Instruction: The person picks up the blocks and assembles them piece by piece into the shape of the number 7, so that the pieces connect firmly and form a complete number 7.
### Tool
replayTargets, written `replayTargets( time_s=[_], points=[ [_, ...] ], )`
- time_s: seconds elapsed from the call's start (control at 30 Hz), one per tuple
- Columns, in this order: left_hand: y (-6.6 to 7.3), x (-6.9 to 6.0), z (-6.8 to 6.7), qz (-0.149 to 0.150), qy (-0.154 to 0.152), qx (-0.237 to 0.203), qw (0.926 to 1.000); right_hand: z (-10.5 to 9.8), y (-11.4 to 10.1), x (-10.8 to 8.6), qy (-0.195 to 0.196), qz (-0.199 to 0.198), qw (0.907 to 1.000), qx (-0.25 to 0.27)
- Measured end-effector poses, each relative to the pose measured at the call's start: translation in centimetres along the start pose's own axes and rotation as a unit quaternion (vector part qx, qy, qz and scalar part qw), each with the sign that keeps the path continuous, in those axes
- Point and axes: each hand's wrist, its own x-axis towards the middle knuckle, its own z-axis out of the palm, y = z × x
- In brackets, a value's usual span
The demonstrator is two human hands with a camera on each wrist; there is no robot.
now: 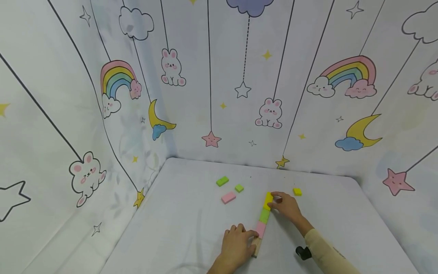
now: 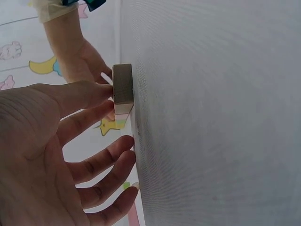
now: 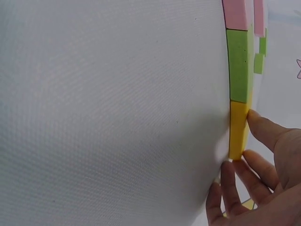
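Note:
A straight row of blocks runs away from me on the white table. Nearest is a bare wooden block (image 1: 256, 247), followed by a pink block (image 1: 261, 229), a green block (image 1: 264, 216) and a yellow block (image 1: 268, 201) at the far end. My left hand (image 1: 237, 244) rests its thumb on the wooden block and its index finger on the pink one, other fingers spread. At the far end my right hand (image 1: 287, 207) holds the yellow block, thumb near the green joint and fingertips around its far end. The blocks touch end to end.
Left of the row lie a green block (image 1: 222, 181), a small green block (image 1: 239, 188) and a pink block (image 1: 228, 197). A small yellow block (image 1: 297, 191) sits beyond my right hand. Printed cloth walls (image 1: 191, 114) border the table.

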Motion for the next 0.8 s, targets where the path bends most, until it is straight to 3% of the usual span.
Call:
replayTargets(
  time_s=[0.8],
  points=[
    [-0.05, 0.19, 0.01, -0.004, -0.015, 0.001, 0.9999, 0.35, 0.06, -0.53, 0.017, -0.011, 0.9998, 0.006]
  ],
)
